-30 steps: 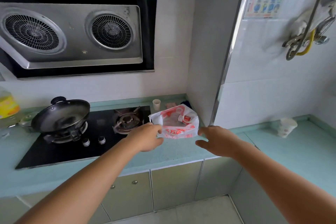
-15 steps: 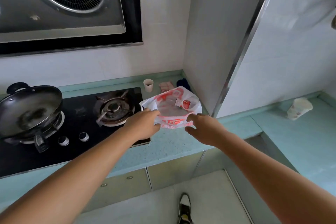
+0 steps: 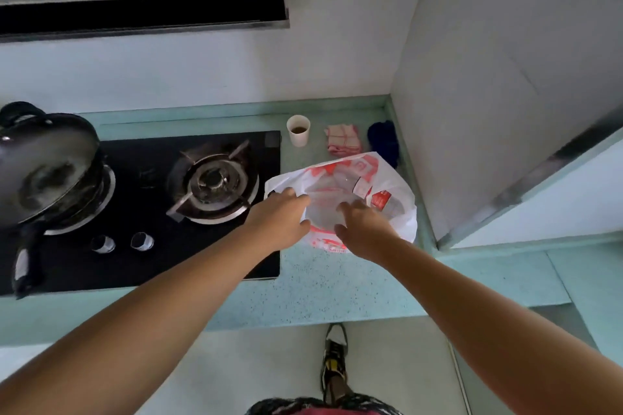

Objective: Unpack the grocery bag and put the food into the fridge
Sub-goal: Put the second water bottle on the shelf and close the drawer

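I judge unpacking barely begun: left hand (image 3: pixel 282 216) grips the bag (image 3: pixel 395 193) at its 9 o'clock rim; right hand (image 3: pixel 365 233) reaches inside, finger state indeterminate.

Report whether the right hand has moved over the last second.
Yes. The right hand moved left and forward, from beside the grocery bag into its open mouth, nearer the paper cup.

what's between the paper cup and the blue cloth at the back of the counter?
A folded pink-and-white checked cloth lies between the paper cup and the blue cloth, as the head view shows.
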Demonstrator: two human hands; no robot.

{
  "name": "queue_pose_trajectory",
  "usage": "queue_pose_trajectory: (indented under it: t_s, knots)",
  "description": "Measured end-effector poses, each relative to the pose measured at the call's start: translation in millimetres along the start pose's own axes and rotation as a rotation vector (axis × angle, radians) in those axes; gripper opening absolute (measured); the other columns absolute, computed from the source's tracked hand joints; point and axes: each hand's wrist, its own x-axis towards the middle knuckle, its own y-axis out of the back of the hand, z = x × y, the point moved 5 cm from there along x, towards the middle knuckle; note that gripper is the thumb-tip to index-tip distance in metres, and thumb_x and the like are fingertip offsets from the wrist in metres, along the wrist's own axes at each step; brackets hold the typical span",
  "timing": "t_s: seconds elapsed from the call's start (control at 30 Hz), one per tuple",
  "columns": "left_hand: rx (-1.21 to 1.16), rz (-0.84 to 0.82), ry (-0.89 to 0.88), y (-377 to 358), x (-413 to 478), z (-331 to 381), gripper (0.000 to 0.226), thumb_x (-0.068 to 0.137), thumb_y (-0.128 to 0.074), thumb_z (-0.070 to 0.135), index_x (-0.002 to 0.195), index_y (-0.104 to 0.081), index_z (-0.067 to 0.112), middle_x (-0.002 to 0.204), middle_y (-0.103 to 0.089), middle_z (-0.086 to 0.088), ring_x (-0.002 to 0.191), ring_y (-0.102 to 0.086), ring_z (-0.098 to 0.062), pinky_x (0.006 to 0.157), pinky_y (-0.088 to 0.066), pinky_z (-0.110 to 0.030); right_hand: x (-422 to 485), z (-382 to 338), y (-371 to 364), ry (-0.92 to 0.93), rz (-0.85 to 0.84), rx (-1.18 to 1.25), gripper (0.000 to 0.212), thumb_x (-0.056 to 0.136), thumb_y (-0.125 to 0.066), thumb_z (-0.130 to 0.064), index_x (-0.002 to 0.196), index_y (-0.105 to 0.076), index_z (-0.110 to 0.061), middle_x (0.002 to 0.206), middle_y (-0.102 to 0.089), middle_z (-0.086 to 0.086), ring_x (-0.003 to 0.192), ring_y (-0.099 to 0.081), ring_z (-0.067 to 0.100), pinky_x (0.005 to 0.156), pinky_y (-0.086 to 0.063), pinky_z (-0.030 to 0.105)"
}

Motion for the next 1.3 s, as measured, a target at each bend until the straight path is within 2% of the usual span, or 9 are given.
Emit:
queue_pose_trajectory:
  t_s: [0.2,0.37,0.53,0.7,0.77,0.87,1.03,1.2,1.3]
  knots:
    - [0.004,-0.026,0.001,-21.6,46.7,9.4,0.032,0.095,-0.051,0.034,0.121,-0.054,0.016,0.113,-0.052,-0.007,0.102,-0.056,-0.028,0.069,-0.051,-0.041,60.6,24.7,-30.9,-0.034,-0.090,-0.042,0.050,0.100,-0.046,-0.029,0.146,-0.035,-0.014,0.146,-0.038,0.018,0.133,-0.040,0.039,0.110,-0.041,0.050]
    - [0.029,-0.126,-0.003,-48.2,68.9,8.4,0.033,0.097,-0.050,0.031,0.126,-0.050,0.016,0.123,-0.049,-0.008,0.107,-0.053,-0.029,0.069,-0.049,-0.040,78.9,62.5,-25.6,-0.156,-0.023,-0.187,0.058,0.092,-0.058,-0.030,0.145,-0.034,-0.021,0.150,-0.032,0.017,0.139,-0.031,0.041,0.112,-0.036,0.055]
    - [0.101,-0.164,-0.021,-67.4,81.8,5.7,0.033,0.099,-0.045,0.028,0.130,-0.049,0.015,0.122,-0.051,-0.010,0.105,-0.054,-0.029,0.067,-0.049,-0.040,94.0,95.6,-17.7,-0.296,0.006,-0.290,0.072,0.087,-0.071,-0.014,0.148,-0.033,-0.019,0.147,-0.038,0.021,0.133,-0.040,0.041,0.106,-0.045,0.055]
    - [0.123,-0.188,-0.020,-80.4,89.7,3.4,0.031,0.098,-0.047,0.029,0.126,-0.051,0.015,0.115,-0.053,-0.008,0.101,-0.055,-0.027,0.070,-0.053,-0.041,112.4,114.3,-18.8,-0.319,0.023,-0.395,0.081,0.088,-0.070,-0.023,0.153,-0.022,-0.013,0.140,-0.048,0.021,0.127,-0.047,0.038,0.104,-0.044,0.055]
    - [0.124,-0.192,-0.018,-84.1,92.2,3.6,0.031,0.098,-0.048,0.030,0.125,-0.052,0.015,0.113,-0.053,-0.008,0.099,-0.055,-0.027,0.070,-0.053,-0.041,116.4,118.0,-22.8,-0.316,-0.017,-0.399,0.091,0.088,-0.071,-0.026,0.156,-0.011,-0.013,0.141,-0.048,0.021,0.128,-0.048,0.039,0.103,-0.045,0.056]
    - [0.117,-0.191,-0.015,-86.8,93.9,4.9,0.030,0.098,-0.049,0.030,0.124,-0.053,0.015,0.111,-0.053,-0.007,0.099,-0.055,-0.026,0.068,-0.051,-0.039,118.2,120.7,-28.2,-0.309,-0.061,-0.381,0.099,0.087,-0.072,-0.026,0.154,0.000,-0.015,0.134,-0.050,0.023,0.119,-0.054,0.039,0.093,-0.052,0.055]
    - [0.083,-0.189,0.000,-85.3,89.9,4.3,0.032,0.096,-0.049,0.029,0.125,-0.053,0.015,0.111,-0.052,-0.007,0.098,-0.054,-0.026,0.068,-0.053,-0.040,110.4,108.9,-17.2,-0.228,-0.041,-0.407,0.089,0.089,-0.068,-0.038,0.155,-0.011,-0.023,0.128,-0.056,0.019,0.109,-0.059,0.034,0.086,-0.056,0.048]
    - [0.082,-0.158,-0.005,-65.8,83.0,5.4,0.033,0.096,-0.050,0.028,0.126,-0.052,0.015,0.110,-0.051,-0.006,0.097,-0.054,-0.024,0.063,-0.049,-0.036,87.2,83.9,16.7,-0.175,0.043,-0.207,0.079,0.087,-0.070,-0.040,0.151,-0.025,-0.025,0.132,-0.052,0.012,0.112,-0.058,0.031,0.087,-0.057,0.047]
    - [0.076,-0.130,-0.006,-48.1,76.6,6.4,0.035,0.096,-0.050,0.029,0.128,-0.052,0.015,0.112,-0.052,-0.007,0.098,-0.055,-0.025,0.068,-0.052,-0.039,74.6,64.2,48.1,-0.090,0.162,-0.147,0.073,0.086,-0.067,-0.047,0.145,-0.030,-0.026,0.138,-0.047,0.010,0.109,-0.059,0.028,0.081,-0.059,0.042]
